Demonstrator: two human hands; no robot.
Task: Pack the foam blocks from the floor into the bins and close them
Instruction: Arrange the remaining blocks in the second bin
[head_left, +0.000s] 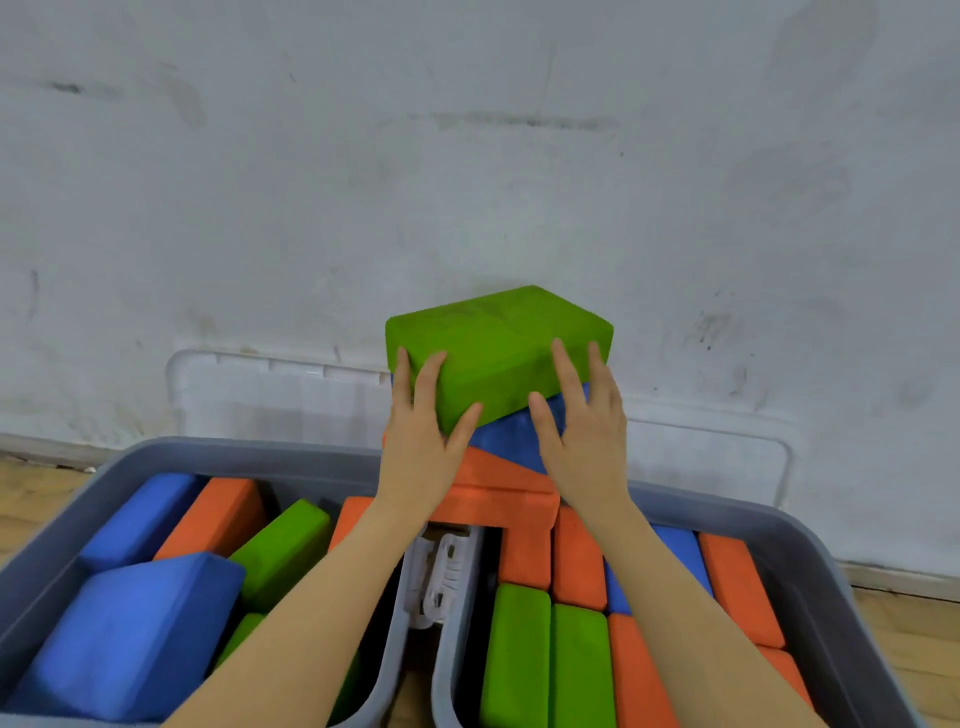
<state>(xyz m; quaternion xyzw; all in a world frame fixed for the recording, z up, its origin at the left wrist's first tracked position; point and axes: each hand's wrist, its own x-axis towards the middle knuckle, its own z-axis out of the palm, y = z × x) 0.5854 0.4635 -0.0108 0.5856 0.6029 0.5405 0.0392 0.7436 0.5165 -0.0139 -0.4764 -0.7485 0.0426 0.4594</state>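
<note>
We have both hands on a green foam block (498, 343) that tops a small stack straddling the far ends of 2 grey bins. Our left hand (423, 421) lies spread against the block's near left face, fingers splayed and thumb hooked under its lower corner; our right hand (584, 415) presses flat on its right side, fingers extended, also touching the blue block (514, 439) just beneath. Neither hand curls shut; they hold the green block between open palms. Under the blue block sit orange blocks (493, 488) resting across the inner rims. The left bin (67, 493) holds blue, orange and green blocks lying tilted and loose; the right bin (810, 566) holds orange, green and blue blocks packed in upright rows. Both bins stand open, and 2 clear lids (270, 395) lean against the wall (467, 156) behind them.
</note>
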